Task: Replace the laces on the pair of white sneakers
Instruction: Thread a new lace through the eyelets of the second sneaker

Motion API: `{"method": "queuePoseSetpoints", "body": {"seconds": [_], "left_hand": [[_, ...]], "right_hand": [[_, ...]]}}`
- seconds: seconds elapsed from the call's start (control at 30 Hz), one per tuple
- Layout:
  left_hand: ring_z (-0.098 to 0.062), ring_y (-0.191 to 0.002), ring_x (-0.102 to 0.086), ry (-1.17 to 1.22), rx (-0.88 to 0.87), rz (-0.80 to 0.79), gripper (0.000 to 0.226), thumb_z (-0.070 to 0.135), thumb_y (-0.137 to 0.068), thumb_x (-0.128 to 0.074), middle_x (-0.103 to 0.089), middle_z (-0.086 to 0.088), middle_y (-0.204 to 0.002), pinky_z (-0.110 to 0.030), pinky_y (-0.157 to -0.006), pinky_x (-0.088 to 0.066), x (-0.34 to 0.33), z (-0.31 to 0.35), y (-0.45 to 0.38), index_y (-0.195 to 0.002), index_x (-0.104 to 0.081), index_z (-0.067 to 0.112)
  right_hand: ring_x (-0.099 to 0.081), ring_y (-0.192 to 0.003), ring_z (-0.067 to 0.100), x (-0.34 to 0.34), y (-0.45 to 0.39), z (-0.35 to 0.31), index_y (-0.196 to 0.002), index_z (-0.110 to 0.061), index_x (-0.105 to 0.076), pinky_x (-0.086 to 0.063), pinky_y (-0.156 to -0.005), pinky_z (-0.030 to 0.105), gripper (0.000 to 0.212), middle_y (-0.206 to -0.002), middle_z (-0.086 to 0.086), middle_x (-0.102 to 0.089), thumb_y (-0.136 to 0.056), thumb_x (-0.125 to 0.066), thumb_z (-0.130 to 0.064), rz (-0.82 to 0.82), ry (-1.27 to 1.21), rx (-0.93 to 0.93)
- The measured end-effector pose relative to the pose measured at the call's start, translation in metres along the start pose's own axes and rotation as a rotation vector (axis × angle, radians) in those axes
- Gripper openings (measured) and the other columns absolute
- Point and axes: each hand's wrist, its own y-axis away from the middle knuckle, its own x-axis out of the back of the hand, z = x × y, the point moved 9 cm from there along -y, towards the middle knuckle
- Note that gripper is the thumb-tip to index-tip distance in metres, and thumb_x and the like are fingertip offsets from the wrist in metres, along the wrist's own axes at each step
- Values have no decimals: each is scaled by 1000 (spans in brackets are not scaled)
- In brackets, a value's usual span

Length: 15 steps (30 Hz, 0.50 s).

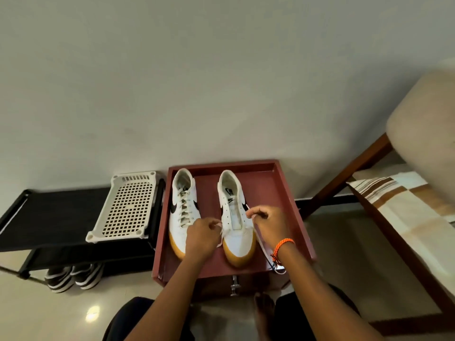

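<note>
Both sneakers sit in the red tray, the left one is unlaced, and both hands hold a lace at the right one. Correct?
Not quite. In the head view the left sneaker is laced; the right sneaker has bare eyelets. Both sit in the red tray, with the left hand and right hand holding a lace there.

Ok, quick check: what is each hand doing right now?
Left hand: pinching one end of the lace beside the right-side sneaker.
Right hand: pinching the lace's other end.

Pale wall (221, 82), glossy floor (49, 316)
</note>
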Motion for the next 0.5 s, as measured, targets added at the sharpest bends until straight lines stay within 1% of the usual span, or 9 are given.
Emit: {"method": "queuePoseSetpoints", "body": {"seconds": [0.03, 0.1, 0.17, 0.23, 0.3, 0.4, 0.43, 0.5], "left_hand": [[-22, -102, -69, -88, -13, -8, 14, 32, -97, -68, -78, 5, -98, -38, -86, -57, -8, -8, -4, -101, -82, 29], [-27, -110, -63, -225, -29, -8, 19, 47, -96, -69, -72, 3, -105, -47, -92, -55, -21, -17, -7, -99, -79, 31], [-24, -112, -55, -313, -40, 4, 23, 51, -98, -67, -65, 3, -109, -46, -94, -52, -29, -15, -5, -99, -74, 29], [-23, -111, -52, -342, -59, 30, 19, 44, -100, -67, -64, 2, -108, -43, -92, -50, -33, -10, -4, -97, -72, 26], [-25, -106, -58, -304, -51, 47, 14, 34, -100, -69, -70, 1, -100, -41, -85, -51, -34, -10, -8, -90, -73, 25], [-25, -87, -68, -175, 48, 9, 18, 26, -96, -70, -73, 4, -82, -36, -73, -52, -32, -21, -13, -78, -70, 23], [-25, -83, -70, -124, 88, -24, 20, 23, -95, -70, -73, 3, -78, -36, -73, -53, -32, -26, -15, -75, -68, 23], [-28, -72, -71, 13, 161, -90, 23, 16, -93, -69, -75, -5, -73, -40, -75, -56, -31, -34, -18, -71, -67, 20]], "right_hand": [[-74, -89, 9, -7, -1, 11, -84, -29, -82, -63, -88, 41, 34, -89, -11, -80, -90, -65, 0, -20, 49, -19], [-73, -96, 10, -19, -2, 24, -97, -29, -82, -62, -89, 38, 17, -101, -12, -79, -90, -73, -16, -63, 184, -36], [-71, -98, 14, -26, -2, 28, -103, -29, -80, -60, -85, 37, 15, -106, -10, -78, -89, -76, -28, -85, 363, -12], [-68, -96, 17, -27, -1, 25, -100, -28, -79, -59, -82, 37, 11, -102, -9, -77, -89, -77, -30, -76, 487, 28], [-67, -95, 17, -27, -1, 25, -92, -26, -77, -59, -81, 38, 3, -96, -8, -75, -89, -78, -27, -71, 541, 50], [-67, -91, 16, -27, -1, 29, -87, -24, -77, -59, -80, 37, 6, -94, -7, -74, -91, -80, -27, -82, 567, 54], [-68, -90, 16, -28, -1, 30, -87, -24, -77, -59, -80, 36, 7, -94, -6, -74, -92, -81, -27, -84, 565, 51], [-68, -89, 17, -28, -2, 32, -87, -23, -76, -59, -80, 35, 8, -94, -6, -74, -92, -80, -28, -86, 563, 42]]}}
